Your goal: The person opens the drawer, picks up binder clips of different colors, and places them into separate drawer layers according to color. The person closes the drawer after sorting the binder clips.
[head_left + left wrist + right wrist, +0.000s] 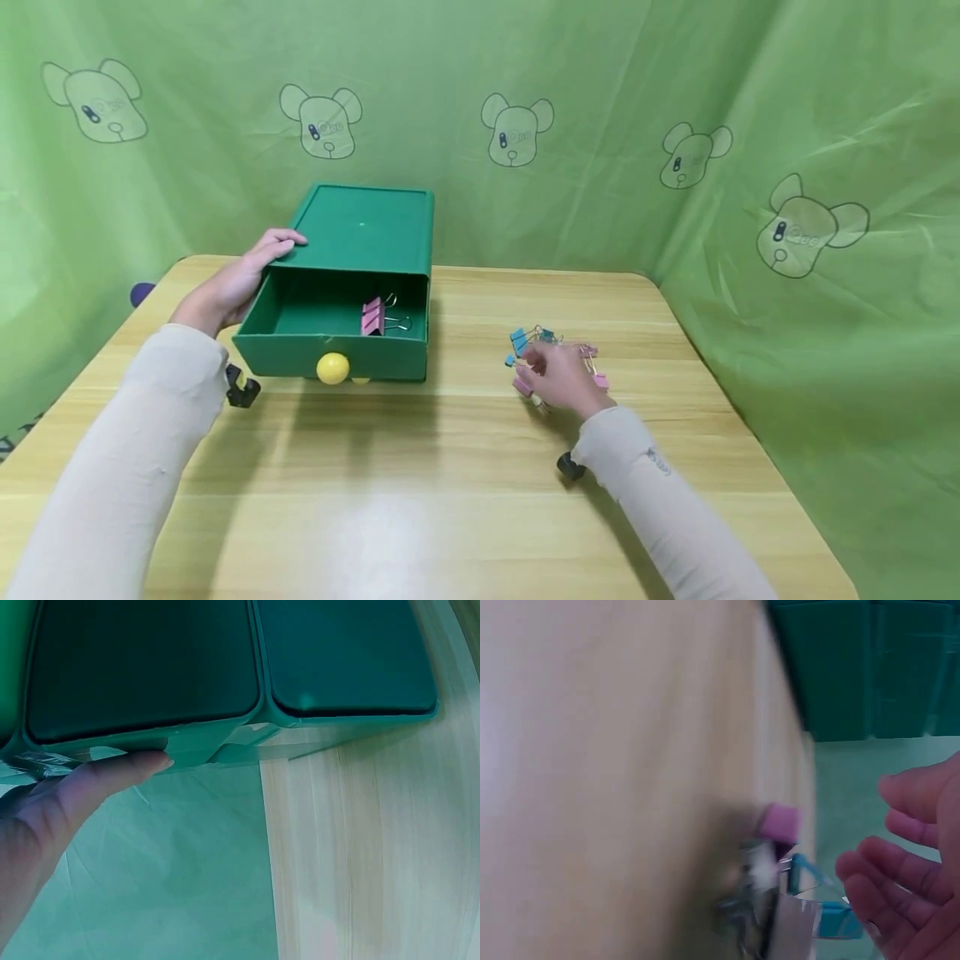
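Observation:
A green drawer box [367, 229] stands at the back left, its drawer [277, 357] pulled out toward me. My left hand [243, 279] rests on the box's upper left edge, and its straight thumb [124, 774] lies along the box in the left wrist view. Inside the drawer, toward its right side, are pink binder clips [372, 317] with silver handles. My right hand [561, 377] hovers over a pile of binder clips, fingers loosely bent with a gap to the thumb. Close by its fingertips are blue clips [519, 339] and a pink clip [780, 823]. The hand covers part of the pile.
A round yellow knob [332, 368] sticks out from the drawer front. More pink clips [601, 381] lie right of the hand on the wooden table [480, 500]. Green curtain [600, 208] with bear-head prints hangs behind and at the right.

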`<action>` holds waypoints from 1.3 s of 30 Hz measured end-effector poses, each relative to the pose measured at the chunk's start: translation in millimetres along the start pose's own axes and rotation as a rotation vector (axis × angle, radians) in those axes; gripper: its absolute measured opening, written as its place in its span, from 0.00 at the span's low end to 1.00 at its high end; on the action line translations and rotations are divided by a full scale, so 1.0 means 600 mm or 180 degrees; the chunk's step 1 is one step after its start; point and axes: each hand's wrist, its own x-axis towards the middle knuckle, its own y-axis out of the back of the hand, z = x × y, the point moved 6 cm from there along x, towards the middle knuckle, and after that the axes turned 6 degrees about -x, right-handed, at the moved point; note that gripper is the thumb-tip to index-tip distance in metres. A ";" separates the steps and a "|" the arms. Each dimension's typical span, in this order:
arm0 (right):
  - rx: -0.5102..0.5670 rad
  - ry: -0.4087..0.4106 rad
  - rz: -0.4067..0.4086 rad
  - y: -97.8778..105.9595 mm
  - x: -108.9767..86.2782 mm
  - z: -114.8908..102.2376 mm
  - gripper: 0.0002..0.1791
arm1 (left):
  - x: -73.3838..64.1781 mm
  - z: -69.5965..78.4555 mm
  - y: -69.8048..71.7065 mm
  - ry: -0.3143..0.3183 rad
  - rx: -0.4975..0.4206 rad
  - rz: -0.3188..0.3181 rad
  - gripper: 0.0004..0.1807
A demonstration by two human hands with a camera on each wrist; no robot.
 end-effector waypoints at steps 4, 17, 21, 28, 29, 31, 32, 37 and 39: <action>-0.0087 -0.0041 -0.0089 -0.014 -0.005 0.008 0.15 | 0.001 0.001 0.000 0.0000 -0.0028 -0.0008 0.10; -0.0569 0.0141 -0.0290 -0.033 0.001 0.006 0.13 | -0.001 0.004 0.003 -0.0013 0.0025 0.0054 0.10; -0.0826 0.0286 -0.0331 -0.038 0.000 0.003 0.11 | -0.001 0.002 0.002 0.0009 0.0010 0.0038 0.10; -0.1062 0.0306 -0.0472 -0.043 -0.001 0.003 0.20 | 0.000 0.000 -0.001 0.0016 -0.0032 0.0014 0.10; -0.1069 0.0297 -0.0480 -0.043 -0.001 0.004 0.20 | 0.000 -0.001 -0.001 0.0017 -0.0027 0.0016 0.10; -0.1078 0.0289 -0.0490 -0.045 -0.001 0.005 0.21 | 0.000 -0.001 -0.001 0.0011 -0.0013 0.0018 0.10; -0.1078 0.0282 -0.0494 -0.045 -0.001 0.005 0.22 | 0.000 -0.001 -0.001 0.0009 -0.0006 0.0015 0.10; -0.1129 0.0332 -0.0480 -0.045 -0.003 0.001 0.22 | 0.000 -0.001 0.000 -0.0028 -0.0002 0.0017 0.10; -0.1143 0.0355 -0.0473 -0.044 -0.004 -0.002 0.19 | 0.000 -0.001 0.001 -0.0044 -0.0002 0.0018 0.10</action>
